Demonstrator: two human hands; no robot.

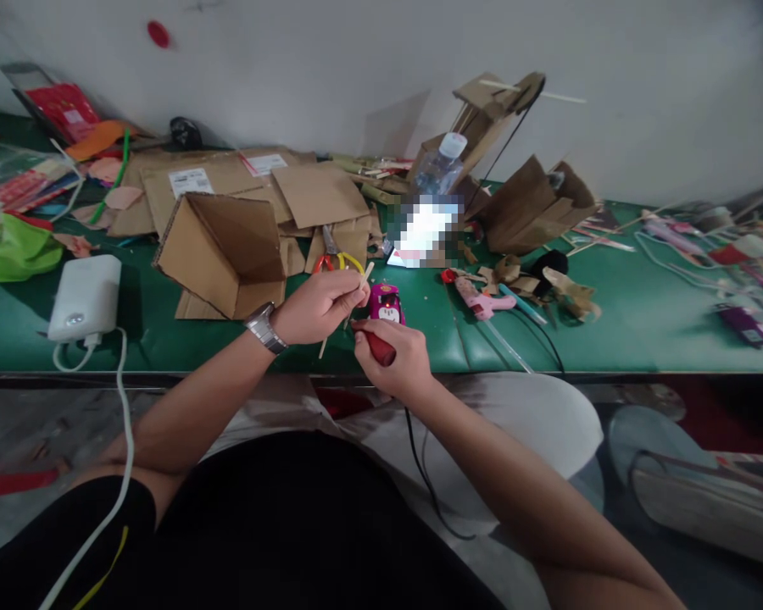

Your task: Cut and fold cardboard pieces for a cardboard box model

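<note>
My left hand (327, 303), with a watch on its wrist, is closed around a thin wooden stick (369, 273). The stick juts out above and below the fingers, tilted. In my right hand (399, 354) is a red-handled soldering iron (380, 348); its thin tip points left, close to the stick. Whether tip and stick touch is too small to tell. Just beyond my right fingers sits a small purple device (387, 298) with a white front and a lit red spot. Orange-and-yellow-handled pliers (331, 250) lie behind my left hand.
An open cardboard box (219, 254) and a white power bank (86, 296) with a cable stand left. A lit phone screen (423, 233) leans by a plastic bottle (438, 169). Right of it lie a pink glue gun (480, 296), cardboard scraps and a cardboard structure (534, 207).
</note>
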